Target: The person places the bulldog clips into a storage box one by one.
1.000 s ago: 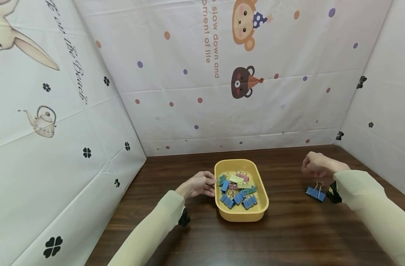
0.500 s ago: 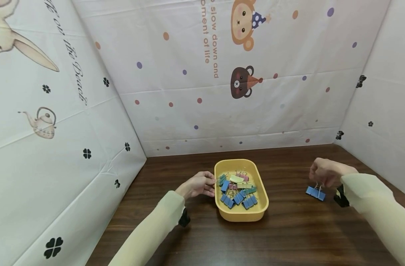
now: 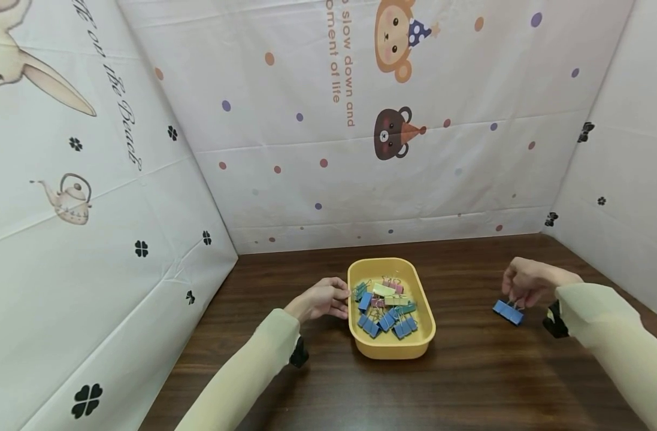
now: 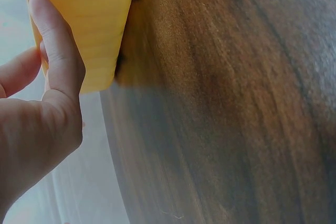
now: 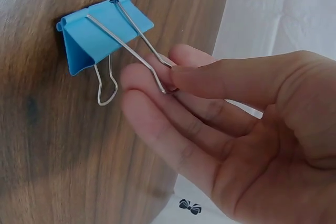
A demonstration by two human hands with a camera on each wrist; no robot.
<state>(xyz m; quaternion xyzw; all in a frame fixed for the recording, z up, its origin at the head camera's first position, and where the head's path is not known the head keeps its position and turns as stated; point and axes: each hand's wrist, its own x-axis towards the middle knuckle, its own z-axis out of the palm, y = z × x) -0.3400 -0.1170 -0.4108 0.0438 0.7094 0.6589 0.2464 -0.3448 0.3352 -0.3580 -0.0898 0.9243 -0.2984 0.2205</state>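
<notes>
In the head view, a yellow plastic tray [image 3: 393, 353] stands mid-table with several binder clips [image 3: 384, 311] in blue, green, yellow and pink inside. My left hand [image 3: 324, 297] is at its left side; in the left wrist view, fingers [image 4: 58, 51] hold the tray's rim and outer wall. To the right, my right hand [image 3: 532, 282] pinches a wire handle of a blue binder clip [image 5: 105, 27] between thumb and fingertips. The clip's second handle hangs free underneath. Its body is at the tabletop; whether it still touches the wood I cannot tell.
The dark brown wooden table [image 3: 457, 383] runs back to a white printed cloth wall [image 3: 306, 191]. Another cloth wall [image 3: 161, 311] slants along the left, and a third [image 3: 624, 251] stands at the right, beyond the right hand.
My right hand has come down to the lone blue binder clip and taken its handle. The clip has tilted and shifted slightly left. The left hand and tray have stayed put.
</notes>
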